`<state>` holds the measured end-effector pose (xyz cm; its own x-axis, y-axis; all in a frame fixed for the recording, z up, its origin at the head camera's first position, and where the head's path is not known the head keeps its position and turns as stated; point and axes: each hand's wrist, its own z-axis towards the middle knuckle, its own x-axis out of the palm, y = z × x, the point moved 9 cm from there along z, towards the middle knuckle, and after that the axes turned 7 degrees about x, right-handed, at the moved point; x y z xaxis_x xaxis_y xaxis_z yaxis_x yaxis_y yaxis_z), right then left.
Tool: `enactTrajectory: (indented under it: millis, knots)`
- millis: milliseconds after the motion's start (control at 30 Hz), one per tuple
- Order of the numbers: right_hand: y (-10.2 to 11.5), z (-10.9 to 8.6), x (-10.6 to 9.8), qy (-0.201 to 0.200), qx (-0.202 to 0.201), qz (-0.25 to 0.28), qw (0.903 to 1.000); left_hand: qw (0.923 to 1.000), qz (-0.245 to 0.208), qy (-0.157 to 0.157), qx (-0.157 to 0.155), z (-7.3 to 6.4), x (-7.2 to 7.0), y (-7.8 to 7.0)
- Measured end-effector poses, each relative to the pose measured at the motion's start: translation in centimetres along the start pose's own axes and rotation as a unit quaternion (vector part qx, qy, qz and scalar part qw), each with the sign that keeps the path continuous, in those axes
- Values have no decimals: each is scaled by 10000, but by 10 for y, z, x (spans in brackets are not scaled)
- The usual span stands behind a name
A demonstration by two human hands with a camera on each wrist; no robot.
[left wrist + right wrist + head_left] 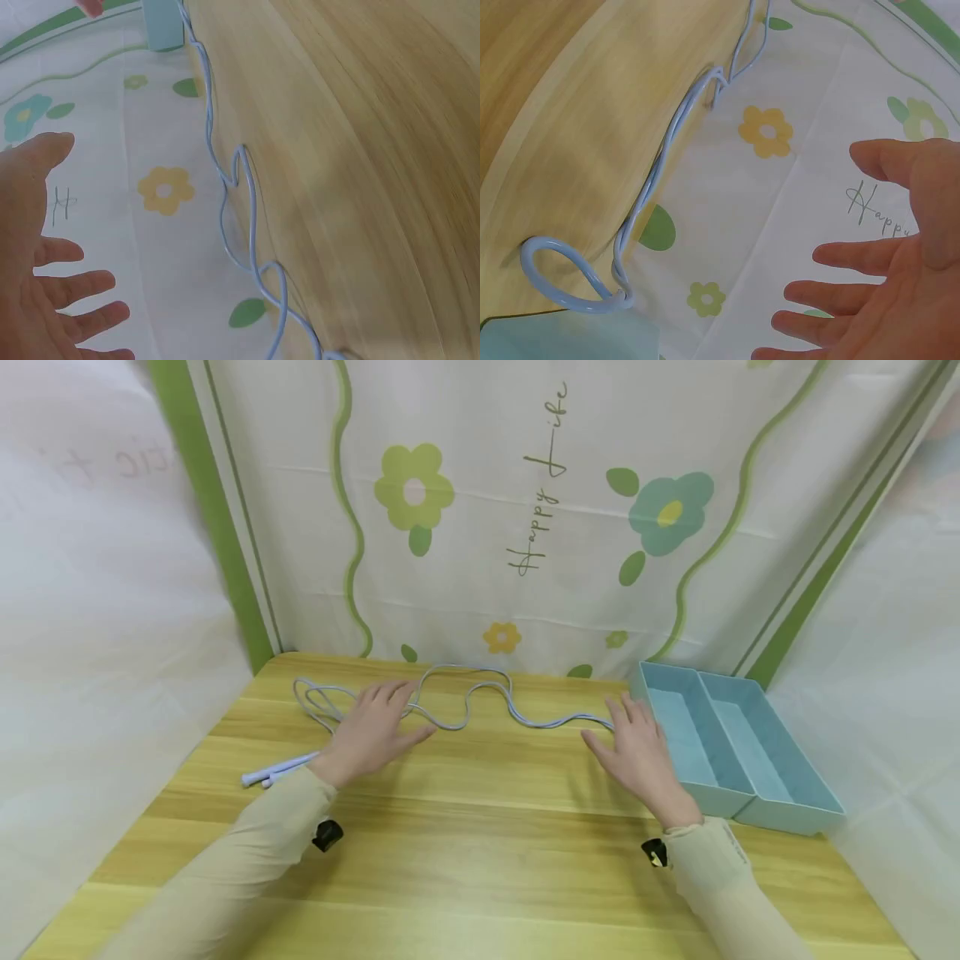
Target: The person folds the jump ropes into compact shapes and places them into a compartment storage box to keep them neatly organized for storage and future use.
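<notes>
A thin pale-blue skipping rope (558, 722) lies loosely snaked along the back of the wooden table, with its lavender handles (281, 767) side by side at the left. My left hand (371, 731) hovers over the rope's left part, fingers spread and holding nothing. Over by the box, my right hand (641, 752) is likewise spread and empty, above the rope's right end. A thicker rounded loop (551, 292) of the rope shows beside the box in the right wrist view. Part of the rope is hidden under each hand in the head view.
A light-blue two-compartment box (738, 735) stands at the table's right side. Behind the wooden table (480, 852) hangs a white curtain (480, 560) printed with flowers, and white cloth also hangs on the left and right.
</notes>
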<state>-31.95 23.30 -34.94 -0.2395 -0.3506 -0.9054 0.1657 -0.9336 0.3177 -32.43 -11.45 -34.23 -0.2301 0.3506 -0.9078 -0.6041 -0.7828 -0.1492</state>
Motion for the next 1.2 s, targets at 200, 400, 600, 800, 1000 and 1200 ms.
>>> enactTrajectory:
  millis: [200, 400, 600, 800, 1000, 1200]
  knots:
    - [2, -2, -6, -280, -147, 234, 9992, 9992, -167, -162, -320, -18, -15, 26]
    - [-1, -2, -7, -371, -111, 393, 9985, 9958, -475, -388, -680, -39, -28, 56]
    - [-2, -2, -1, -219, 3, 593, 9980, 9919, -785, -269, -959, -65, -27, 84]
    - [-2, 1, 0, -180, -13, 730, 9972, 9854, -833, 487, -1405, -89, -14, 113]
    - [-5, 1, 1, -106, 1, 814, 9966, 9796, -826, 925, -1580, -103, -3, 128]
    - [-5, 1, 8, 4, 63, 927, 9957, 9805, -1031, 879, -1425, -109, 3, 132]
